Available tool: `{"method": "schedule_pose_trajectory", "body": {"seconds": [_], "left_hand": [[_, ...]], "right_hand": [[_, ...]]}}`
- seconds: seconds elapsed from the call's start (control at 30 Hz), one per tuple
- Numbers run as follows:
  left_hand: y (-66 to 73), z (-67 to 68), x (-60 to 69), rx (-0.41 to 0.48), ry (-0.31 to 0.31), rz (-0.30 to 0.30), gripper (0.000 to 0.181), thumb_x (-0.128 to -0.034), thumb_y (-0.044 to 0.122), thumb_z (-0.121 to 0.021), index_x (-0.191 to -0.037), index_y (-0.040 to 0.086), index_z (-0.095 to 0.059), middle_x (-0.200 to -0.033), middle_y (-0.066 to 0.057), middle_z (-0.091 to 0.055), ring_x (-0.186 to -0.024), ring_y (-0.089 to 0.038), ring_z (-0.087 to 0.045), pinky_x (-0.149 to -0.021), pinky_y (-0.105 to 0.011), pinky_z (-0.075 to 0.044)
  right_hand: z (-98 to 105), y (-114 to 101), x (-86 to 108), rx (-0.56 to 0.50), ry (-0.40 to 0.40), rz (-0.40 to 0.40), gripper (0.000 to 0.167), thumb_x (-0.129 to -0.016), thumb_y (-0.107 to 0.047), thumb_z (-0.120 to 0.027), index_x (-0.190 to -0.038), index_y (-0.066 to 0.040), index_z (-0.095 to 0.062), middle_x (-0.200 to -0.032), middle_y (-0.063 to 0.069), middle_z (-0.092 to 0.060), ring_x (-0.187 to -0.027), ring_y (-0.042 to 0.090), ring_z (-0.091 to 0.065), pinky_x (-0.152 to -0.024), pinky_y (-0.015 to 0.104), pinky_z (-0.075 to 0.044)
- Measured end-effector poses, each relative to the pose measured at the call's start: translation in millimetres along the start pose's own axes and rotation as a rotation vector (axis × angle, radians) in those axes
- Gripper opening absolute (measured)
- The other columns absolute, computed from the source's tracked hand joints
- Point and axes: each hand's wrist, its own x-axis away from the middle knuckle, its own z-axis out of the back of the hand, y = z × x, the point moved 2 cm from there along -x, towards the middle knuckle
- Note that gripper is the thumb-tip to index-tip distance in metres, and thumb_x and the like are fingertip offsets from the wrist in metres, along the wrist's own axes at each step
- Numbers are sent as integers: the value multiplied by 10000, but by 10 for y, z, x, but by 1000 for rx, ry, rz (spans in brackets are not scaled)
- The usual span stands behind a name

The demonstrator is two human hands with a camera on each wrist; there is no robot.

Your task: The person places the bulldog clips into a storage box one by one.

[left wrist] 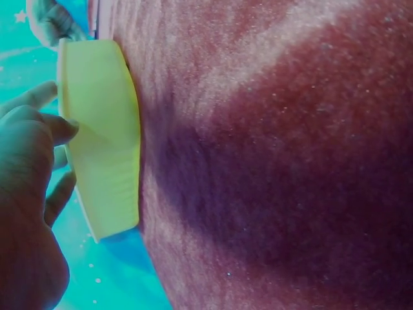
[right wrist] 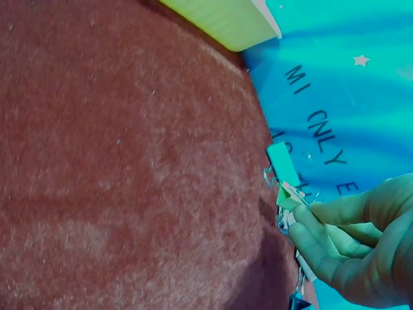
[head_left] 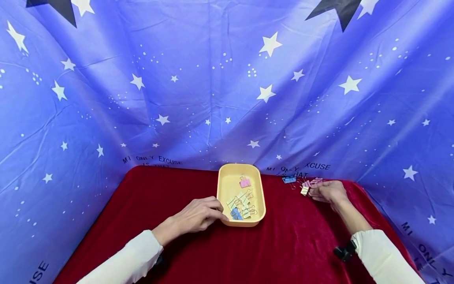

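A yellow plastic tray (head_left: 242,223) holds several binder clips: a pink clip (head_left: 244,182) towards its far end, pale yellow ones (head_left: 245,198) and a blue clip (head_left: 236,214) near its front. My left hand (head_left: 198,214) grips the tray's front left corner, its fingers at the rim. In the left wrist view a fingertip lies on the tray's outer wall (left wrist: 103,142). Over at the right, my right hand (head_left: 330,192) pinches a pale yellow binder clip (right wrist: 289,196) by its wire handle. Beside it lie a blue clip (head_left: 289,180) and pink clips (head_left: 317,181), partly hidden by the fingers.
Dark red velvet cloth (head_left: 283,244) covers the table. A blue curtain with white stars (head_left: 213,98) hangs behind and along both sides, close to the clips at the table's far edge. In the right wrist view a dark clip (right wrist: 299,301) shows below the hand.
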Motion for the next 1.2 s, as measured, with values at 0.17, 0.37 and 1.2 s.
{"method": "schedule_pose_trajectory", "body": {"seconds": [0.17, 0.37, 1.2], "left_hand": [[-23, -24, 30, 7, 31, -20, 398, -914, -25, -794, -1136, 290, -893, -1049, 93, -734, -1001, -85, -659, -829, -197, -561], [-27, -29, 27, 13, 35, -20, 434, -897, -45, -782, -1129, 301, -901, -1039, 104, -731, -984, -74, -652, -807, -174, -546], [-15, -29, 22, 21, 5, 20, 412, -912, -30, -786, -1130, 299, -903, -1028, 107, -724, -997, -68, -651, -819, -174, -559]], "right_hand": [[-58, -89, 39, -28, -46, -2, 224, -998, 153, -686, -1178, 87, -802, -829, -12, -848, -735, 83, -826, -780, 303, -689], [-202, -237, 102, 37, -68, 46, 380, -1005, 143, -683, -1366, 255, -640, -868, 16, -855, -756, 62, -818, -790, 291, -689], [-1165, -761, 455, 152, -200, 201, 366, -975, 107, -749, -1315, 230, -693, -1040, 205, -856, -864, 119, -814, -864, 350, -700]]}}
